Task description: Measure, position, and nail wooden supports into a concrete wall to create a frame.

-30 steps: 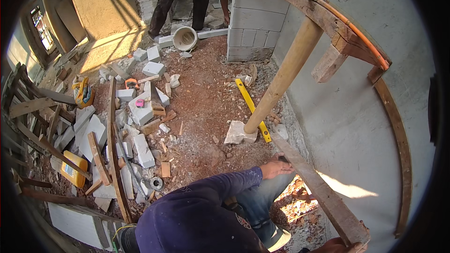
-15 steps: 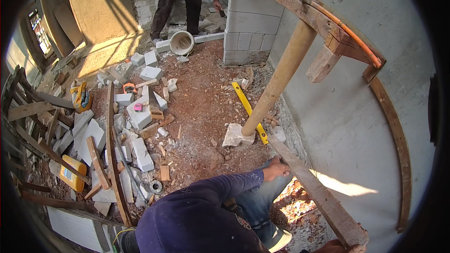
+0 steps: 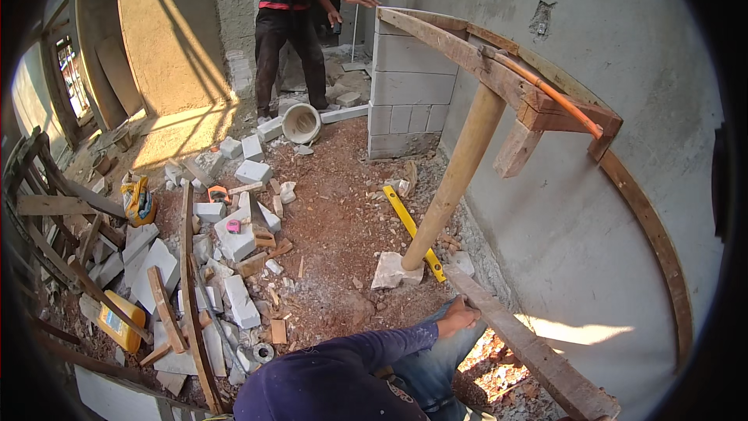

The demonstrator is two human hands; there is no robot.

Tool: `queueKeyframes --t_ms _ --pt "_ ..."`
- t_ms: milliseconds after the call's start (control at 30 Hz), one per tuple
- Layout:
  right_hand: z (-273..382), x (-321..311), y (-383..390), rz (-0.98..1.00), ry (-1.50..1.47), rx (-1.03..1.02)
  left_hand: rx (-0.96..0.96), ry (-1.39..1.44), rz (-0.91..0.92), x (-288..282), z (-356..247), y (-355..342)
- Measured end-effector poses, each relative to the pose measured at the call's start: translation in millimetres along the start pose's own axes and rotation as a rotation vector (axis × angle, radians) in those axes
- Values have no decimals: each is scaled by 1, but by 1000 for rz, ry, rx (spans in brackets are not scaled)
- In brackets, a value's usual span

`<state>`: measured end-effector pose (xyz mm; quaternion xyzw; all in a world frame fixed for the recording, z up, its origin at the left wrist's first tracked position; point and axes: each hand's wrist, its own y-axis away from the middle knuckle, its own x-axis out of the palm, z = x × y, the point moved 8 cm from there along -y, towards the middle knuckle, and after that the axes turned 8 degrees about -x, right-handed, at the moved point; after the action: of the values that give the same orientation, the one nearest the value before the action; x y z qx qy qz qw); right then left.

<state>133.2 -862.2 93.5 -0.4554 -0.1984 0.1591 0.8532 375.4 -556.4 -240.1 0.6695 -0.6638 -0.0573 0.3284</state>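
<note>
My right hand (image 3: 458, 316) reaches out from a dark purple sleeve and curls its fingers over the edge of a long rough wooden plank (image 3: 530, 351). The plank runs diagonally along the foot of the grey wall toward the lower right. My jeans-clad knee (image 3: 425, 366) is just below the hand. My left hand is out of sight. Just beyond the hand, a round wooden post (image 3: 456, 179) stands tilted on a white block (image 3: 389, 271) and props up a curved timber frame (image 3: 499, 78) against the wall.
A yellow spirit level (image 3: 411, 228) lies on the red dirt by the post. White blocks, planks and offcuts (image 3: 226, 265) litter the left side, with a yellow container (image 3: 121, 323). A person in a red-striped shirt (image 3: 292, 23) stands by a block wall (image 3: 409, 86); a tipped bucket (image 3: 300, 122) lies near their feet.
The view has tilted up, so the floor and post slide down the picture and the person at the back shows more fully. My right hand stays on the plank.
</note>
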Motion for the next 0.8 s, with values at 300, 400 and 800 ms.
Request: queueKeyframes --t_ms 300,400,800 --pt "17 4 2 182 284 -470 12 161 191 -2 6 -9" --pt "21 8 2 182 398 -531 -74 158 175 2 5 -6" --pt "-12 0 -3 96 114 -270 19 -35 1 -3 -14 0"
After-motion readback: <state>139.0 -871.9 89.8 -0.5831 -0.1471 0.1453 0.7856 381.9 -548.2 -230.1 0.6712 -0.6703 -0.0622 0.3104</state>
